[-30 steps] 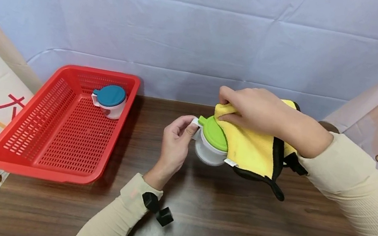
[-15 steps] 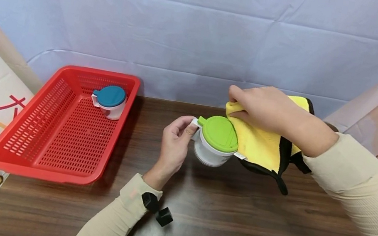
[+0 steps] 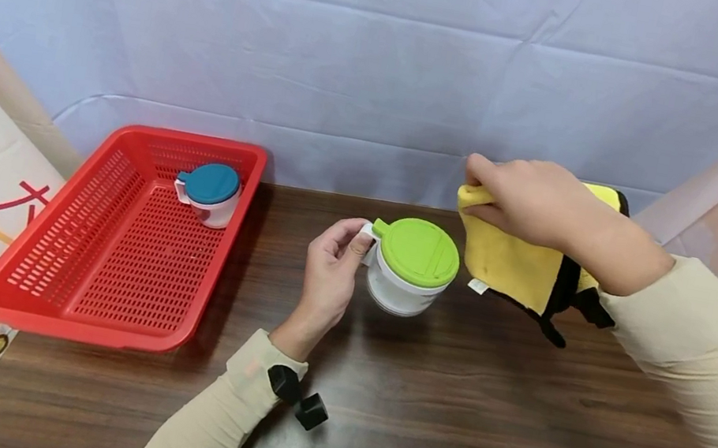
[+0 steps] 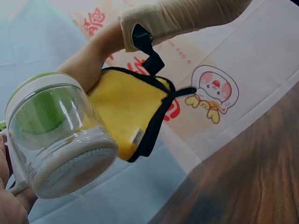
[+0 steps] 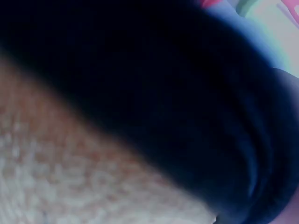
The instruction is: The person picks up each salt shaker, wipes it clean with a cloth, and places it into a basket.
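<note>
My left hand (image 3: 333, 264) pinches the white handle of a clear seasoning jar (image 3: 401, 291) with a green lid (image 3: 420, 252). The jar is held above the table, and its glass body and base show in the left wrist view. To its right, my right hand (image 3: 529, 198) grips a yellow cloth (image 3: 510, 267) with black edging and a small white tag. The cloth hangs down, apart from the jar in the head view. Dark edging and blurred cloth fill most of the right wrist view, hiding the fingers there.
At the left a red perforated basket (image 3: 123, 337) stands on the brown wooden table (image 3: 438, 430). Inside its far right corner sits a similar jar with a blue lid (image 3: 212, 184). A pale fabric backdrop (image 3: 383, 84) rises behind the table.
My right hand has moved right with the cloth, away from the jar, uncovering the whole green lid. The left hand has stayed almost still on the handle.
</note>
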